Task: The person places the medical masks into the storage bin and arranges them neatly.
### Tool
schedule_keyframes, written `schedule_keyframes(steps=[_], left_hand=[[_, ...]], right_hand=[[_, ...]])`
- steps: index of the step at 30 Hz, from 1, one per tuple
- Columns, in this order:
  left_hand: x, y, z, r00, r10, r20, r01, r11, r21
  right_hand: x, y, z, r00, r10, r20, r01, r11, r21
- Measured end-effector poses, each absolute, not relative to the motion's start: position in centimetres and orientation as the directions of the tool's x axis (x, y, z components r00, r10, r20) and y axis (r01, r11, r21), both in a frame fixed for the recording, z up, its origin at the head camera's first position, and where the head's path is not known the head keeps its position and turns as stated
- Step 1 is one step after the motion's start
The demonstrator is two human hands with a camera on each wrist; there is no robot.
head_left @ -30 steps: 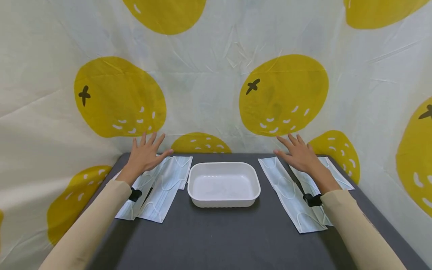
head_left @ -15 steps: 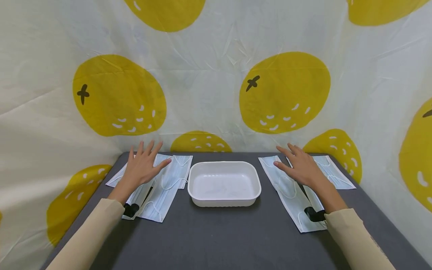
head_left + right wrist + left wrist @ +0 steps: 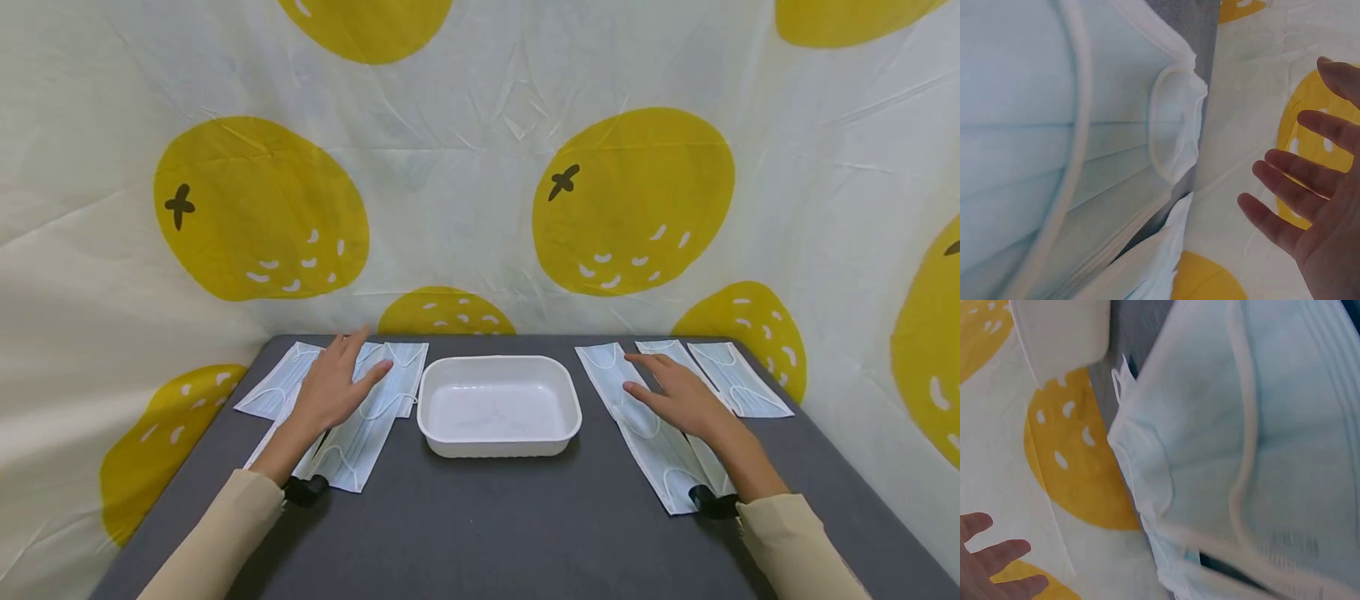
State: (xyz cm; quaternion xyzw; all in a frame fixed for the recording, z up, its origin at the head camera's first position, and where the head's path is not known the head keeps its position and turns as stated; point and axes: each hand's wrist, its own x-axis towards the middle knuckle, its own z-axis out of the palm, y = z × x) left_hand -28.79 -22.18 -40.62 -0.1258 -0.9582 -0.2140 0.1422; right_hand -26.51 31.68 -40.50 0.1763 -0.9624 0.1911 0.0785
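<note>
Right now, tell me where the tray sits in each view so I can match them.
Head: the tray is just below the middle, between the two groups of masks.
Left wrist: part of the tray shows at upper left, cut off by the top edge.
Right wrist: not in it.
Shared landmark: the yellow-printed backdrop.

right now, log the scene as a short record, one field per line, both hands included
left hand: above the left masks, fingers extended, holding nothing
right hand: above the right masks, fingers extended, holding nothing
mask look: pale blue, white ear loops
mask count: cannot tell exactly, hands and arms cover some
tray: white, between the two mask groups
table: dark grey, under tray and masks
backdrop: whitish, large yellow shapes
</note>
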Motion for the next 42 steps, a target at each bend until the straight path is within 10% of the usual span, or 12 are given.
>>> schedule_keyframes(steps=[16, 42], left_hand=[[-28.3, -15.9, -42.0, -0.972, 0.153, 0.178, 0.232, 0.503, 0.833], [-29.5, -11.8, -45.2, -0.982, 0.095, 0.164, 0.183, 0.257, 0.949]], right_hand=[[-27.1, 35.3, -42.6, -0.951, -0.104, 0.291, -0.264, 0.765, -0.588], [-28.2, 42.4, -45.0, -0.97, 0.159, 0.185, -0.07, 0.546, -0.835]])
